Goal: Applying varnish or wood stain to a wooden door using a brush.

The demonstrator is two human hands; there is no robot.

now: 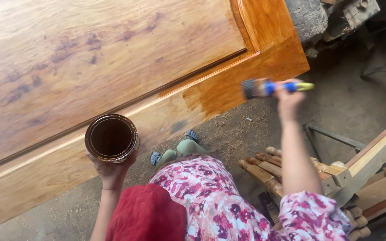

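Head view, looking down on a person in a floral top with a red cloth at the near edge. Left hand is cupped under a round tin, fingers wrapped around its base; the tin is open, upright and holds dark brown liquid. It is held just over the near rail of a large wooden door panel that fills the left and far part of the scene.

Right hand is raised to the right of the panel's corner, fingers closed around the blue and yellow handle of a paintbrush. The brush lies roughly level, bristles pointing left, just off the panel's near right edge and not touching it; the bristles are blurred.

Panel finish: the right end of the near rail and the right stile show a deep, glossy orange-brown coat; the rail further left is paler, bare-looking wood.

Floor is dusty with shavings. Turned wooden spindles and a pale timber frame lie at near right. The person's feet in blue sandals show below the panel edge.
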